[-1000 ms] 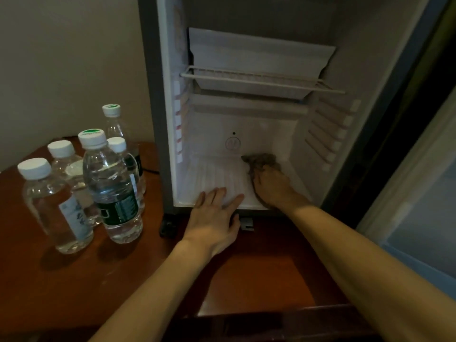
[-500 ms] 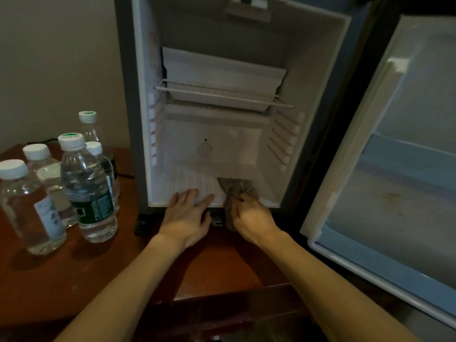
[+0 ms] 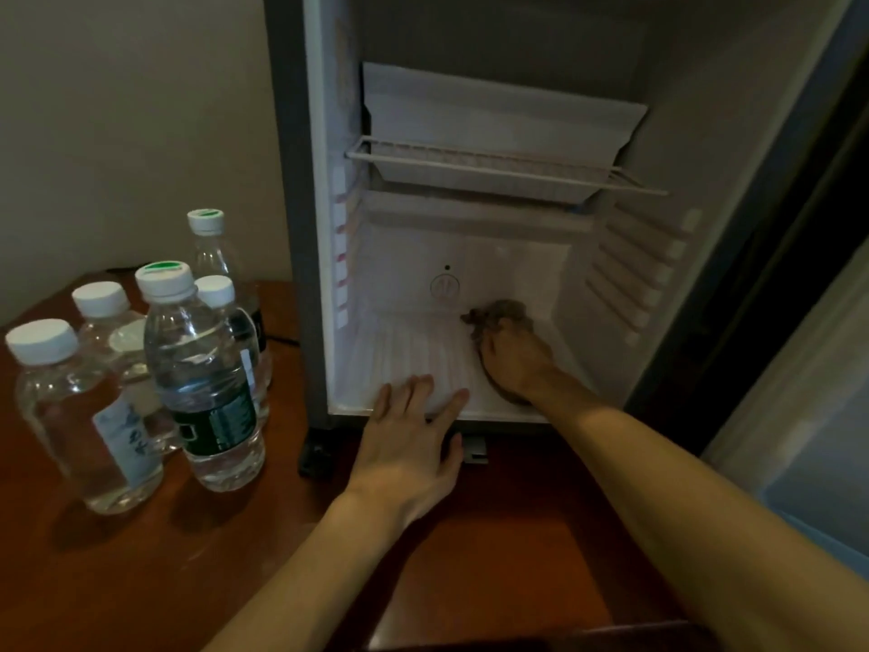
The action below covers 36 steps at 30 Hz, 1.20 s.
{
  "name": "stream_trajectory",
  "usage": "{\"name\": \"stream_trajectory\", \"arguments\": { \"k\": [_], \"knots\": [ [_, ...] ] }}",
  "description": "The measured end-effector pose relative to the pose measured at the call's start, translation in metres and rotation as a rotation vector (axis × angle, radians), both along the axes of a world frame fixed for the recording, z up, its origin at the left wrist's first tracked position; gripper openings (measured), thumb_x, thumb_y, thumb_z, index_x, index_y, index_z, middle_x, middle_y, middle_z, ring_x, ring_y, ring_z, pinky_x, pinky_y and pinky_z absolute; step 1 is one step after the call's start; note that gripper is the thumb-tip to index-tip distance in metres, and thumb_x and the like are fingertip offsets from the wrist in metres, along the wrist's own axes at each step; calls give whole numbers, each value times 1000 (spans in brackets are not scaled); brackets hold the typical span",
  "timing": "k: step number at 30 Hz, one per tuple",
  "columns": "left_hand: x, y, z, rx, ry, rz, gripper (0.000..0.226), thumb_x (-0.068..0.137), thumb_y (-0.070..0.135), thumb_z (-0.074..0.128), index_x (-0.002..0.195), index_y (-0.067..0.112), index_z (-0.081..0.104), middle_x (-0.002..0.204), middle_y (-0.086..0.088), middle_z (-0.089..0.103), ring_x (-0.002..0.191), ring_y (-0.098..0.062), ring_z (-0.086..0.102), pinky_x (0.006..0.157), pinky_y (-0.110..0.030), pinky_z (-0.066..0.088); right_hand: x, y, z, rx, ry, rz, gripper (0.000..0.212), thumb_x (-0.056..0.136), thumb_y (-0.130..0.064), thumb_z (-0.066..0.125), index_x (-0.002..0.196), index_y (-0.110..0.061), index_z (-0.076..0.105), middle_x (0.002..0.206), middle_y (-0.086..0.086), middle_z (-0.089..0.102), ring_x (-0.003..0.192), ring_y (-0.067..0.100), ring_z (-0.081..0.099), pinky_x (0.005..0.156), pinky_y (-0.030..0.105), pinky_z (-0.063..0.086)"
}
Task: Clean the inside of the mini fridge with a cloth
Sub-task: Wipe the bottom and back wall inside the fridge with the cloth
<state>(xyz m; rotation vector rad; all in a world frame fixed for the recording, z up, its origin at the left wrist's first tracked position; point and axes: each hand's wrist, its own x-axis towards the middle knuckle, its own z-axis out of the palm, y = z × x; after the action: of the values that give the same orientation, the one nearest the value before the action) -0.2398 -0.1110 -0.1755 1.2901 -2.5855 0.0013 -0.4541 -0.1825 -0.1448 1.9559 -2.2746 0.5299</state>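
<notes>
1. The right hand (image 3: 515, 362) reaches into the mini fridge (image 3: 470, 256) and lies on top of a brown cloth (image 3: 499, 312), pressing it onto the ribbed white floor near the back wall. Its fingers curve over the bunched fabric, though the grip itself is hidden beneath the hand.
2. The cloth shows beyond the fingertips, crumpled, at the right half of the fridge floor, just below and to the right of the round dial (image 3: 445, 286) on the back wall.
3. The left hand (image 3: 409, 444) lies flat with its fingers spread and straight. The fingertips rest on the front lip of the fridge floor, and the palm is over the tabletop (image 3: 141, 557).
4. Above the hands, a white wire shelf (image 3: 493, 169) spans the fridge, with a white tray-like panel behind it.
5. The fridge stands on the dark wooden tabletop, its door (image 3: 809, 416) swung open to the right.
6. Left of the fridge, five clear water bottles (image 3: 207, 383) with white caps stand upright in a tight group on the tabletop.
</notes>
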Motion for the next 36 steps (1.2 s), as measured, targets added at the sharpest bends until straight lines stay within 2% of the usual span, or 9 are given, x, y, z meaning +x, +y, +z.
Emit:
{"name": "stream_trajectory", "arguments": {
  "k": [9,13,17,22,23,25,28,33,36],
  "knots": [
    [1,2,3,18,14,-23,59,105,51,27,160,42,10,165,-6,15,152,-24,10,126,-45,3,7,34,2,11,21,62,41,107,-21,31,141,-5,48,144,14,48,128,27,45,106,24,28],
    [-1,3,4,30,31,-10,59,104,51,30,159,41,14,165,-6,18,152,-24,12,126,-45,3,14,77,-6,-5,25,77,40,106,-31,31,127,-8,57,130,11,53,108,21,50,83,21,33],
    [-2,4,6,64,27,0,59,103,51,31,159,41,15,165,-6,17,152,-24,12,126,-45,3,24,113,-7,64,139,51,38,105,-27,32,127,-11,57,128,9,53,113,25,50,84,29,38],
    [-3,4,8,64,30,7,60,103,51,32,159,40,17,165,-7,19,153,-25,12,126,-45,4,25,139,-13,-8,237,142,29,89,-7,42,81,2,68,73,18,60,71,34,56,56,38,52],
    [-3,5,8,59,25,7,60,103,52,32,159,40,16,165,-7,19,152,-25,13,126,-46,4,27,138,-15,-18,271,137,29,91,-9,42,84,2,68,76,18,61,74,35,57,58,39,53],
    [-2,4,6,40,19,5,60,103,52,31,159,40,16,165,-7,19,152,-25,13,126,-46,5,34,128,-8,-55,205,84,31,100,-18,38,109,-4,65,107,16,61,97,34,58,77,36,51],
    [0,3,4,10,8,-4,60,103,52,30,159,39,14,164,-7,20,151,-26,15,125,-47,7,23,98,-10,27,186,52,38,104,-29,37,135,-12,51,139,6,47,120,26,50,91,30,41],
    [2,1,7,-8,-41,-19,60,104,52,26,160,38,10,163,-7,19,150,-26,15,125,-47,10,10,52,-8,69,32,34,43,105,-23,33,142,-3,45,145,14,45,128,33,44,107,44,38],
    [2,-1,5,-27,-55,-23,61,104,53,24,160,38,7,163,-8,17,150,-27,14,125,-47,11,3,26,-2,99,-76,8,43,107,-23,30,137,0,49,140,18,48,122,33,48,105,38,37]
  ]
}}
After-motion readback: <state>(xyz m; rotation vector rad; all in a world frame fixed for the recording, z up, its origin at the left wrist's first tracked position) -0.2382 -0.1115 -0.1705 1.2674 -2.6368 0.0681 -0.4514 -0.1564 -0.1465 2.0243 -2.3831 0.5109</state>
